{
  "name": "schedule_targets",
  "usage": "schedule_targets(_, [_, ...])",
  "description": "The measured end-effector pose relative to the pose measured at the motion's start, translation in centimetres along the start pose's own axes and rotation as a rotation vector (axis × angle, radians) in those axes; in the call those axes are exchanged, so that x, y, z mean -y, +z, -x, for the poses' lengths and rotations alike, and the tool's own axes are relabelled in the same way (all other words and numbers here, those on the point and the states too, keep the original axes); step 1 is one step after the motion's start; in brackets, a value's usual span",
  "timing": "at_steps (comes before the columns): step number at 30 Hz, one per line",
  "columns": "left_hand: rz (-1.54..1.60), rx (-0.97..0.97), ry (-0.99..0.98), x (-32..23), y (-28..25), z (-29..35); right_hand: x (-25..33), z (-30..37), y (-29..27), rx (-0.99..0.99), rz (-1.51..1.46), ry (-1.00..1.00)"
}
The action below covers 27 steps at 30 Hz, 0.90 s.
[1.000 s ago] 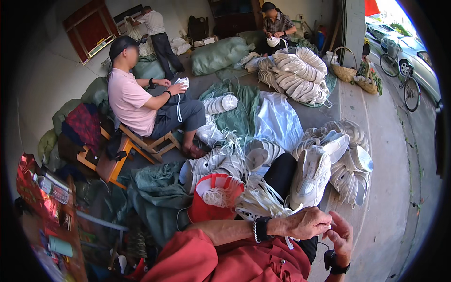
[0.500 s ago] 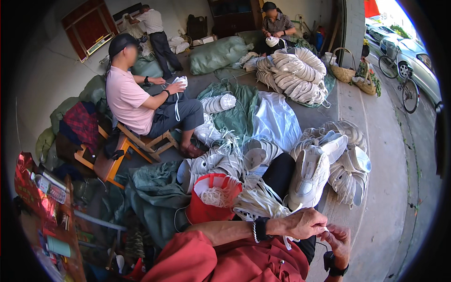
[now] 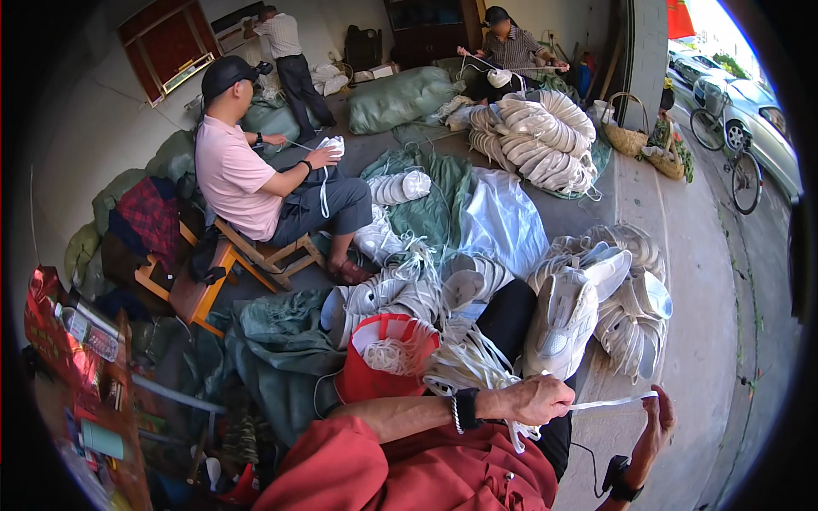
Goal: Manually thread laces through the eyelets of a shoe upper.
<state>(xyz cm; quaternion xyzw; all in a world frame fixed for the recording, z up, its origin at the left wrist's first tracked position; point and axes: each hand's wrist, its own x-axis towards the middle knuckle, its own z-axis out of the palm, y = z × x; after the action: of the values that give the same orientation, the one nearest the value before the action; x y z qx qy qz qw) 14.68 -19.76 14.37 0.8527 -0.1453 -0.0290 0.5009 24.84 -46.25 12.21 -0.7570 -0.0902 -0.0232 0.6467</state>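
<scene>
My left hand is closed on a bundle of white shoelaces and on one end of a single flat white lace. My right hand pinches the other end, and the lace is stretched straight between the hands. A white sneaker rests on my dark trouser leg just above my left hand. A red bucket with more white laces in it stands to the left of my knee.
Heaps of white sneakers lie around my legs and further back. A person in a pink shirt sits on a wooden stool lacing a shoe. Two other people work at the back. Green sacks lie about; a bicycle stands outside.
My hands have drawn apart: the right moved out to the right, the left slightly left, and the single lace now runs taut between them.
</scene>
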Motion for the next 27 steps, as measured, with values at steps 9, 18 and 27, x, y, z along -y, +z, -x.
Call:
schedule_targets(9, [0.034, -0.067, 0.104, -3.4, 0.0, -0.6, 3.1, 4.2, 5.1, 0.647, -0.216, -0.026])
schedule_targets(18, [0.029, -0.002, 0.025, -2.0, -0.5, 0.1, 0.2, 0.4, 1.6, 0.177, -0.405, 0.010])
schedule_targets(27, [0.009, 0.041, 0.015, -1.3, -0.2, 0.2, -2.8, 0.3, -1.3, -0.040, -0.479, 0.094])
